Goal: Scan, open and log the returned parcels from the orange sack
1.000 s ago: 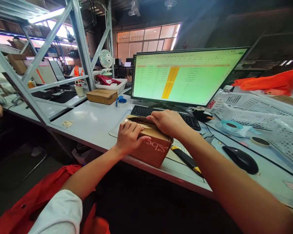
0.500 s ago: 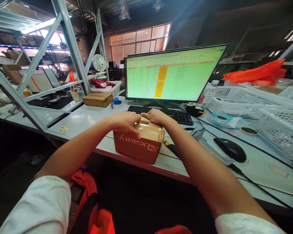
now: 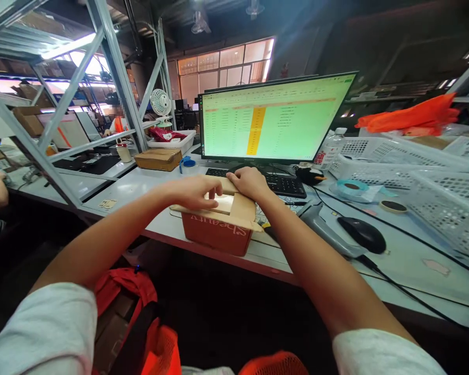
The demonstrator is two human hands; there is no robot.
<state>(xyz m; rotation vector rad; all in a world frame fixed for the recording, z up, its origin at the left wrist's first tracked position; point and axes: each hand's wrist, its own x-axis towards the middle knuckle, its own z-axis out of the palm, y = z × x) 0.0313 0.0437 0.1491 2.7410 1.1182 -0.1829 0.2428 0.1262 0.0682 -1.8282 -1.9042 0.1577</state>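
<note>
A cardboard box (image 3: 219, 237) with "beauty" lettering on its front side stands near the desk's front edge. Its top is open, flaps folded outward, and something pale shows inside. My left hand (image 3: 195, 192) hovers at the opening over the left flap, thumb and fingers apart, with nothing visible in it. Along the far right of the opening, my right hand (image 3: 250, 182) is closed on a flap, its thumb on the inner side. A yellow-and-black tool (image 3: 271, 233) lies beside the box, partly hidden by my right forearm.
Behind the box are a keyboard (image 3: 285, 185) and a monitor (image 3: 269, 122). To the right lie a barcode scanner (image 3: 324, 229), a mouse (image 3: 361, 234), tape rolls and white baskets (image 3: 449, 192). A closed carton (image 3: 158, 160) sits back left, near a metal rack (image 3: 115, 73).
The box top, closed under clear tape half a second ago, has come open and its flaps now spread outward. My left hand has shifted slightly left.
</note>
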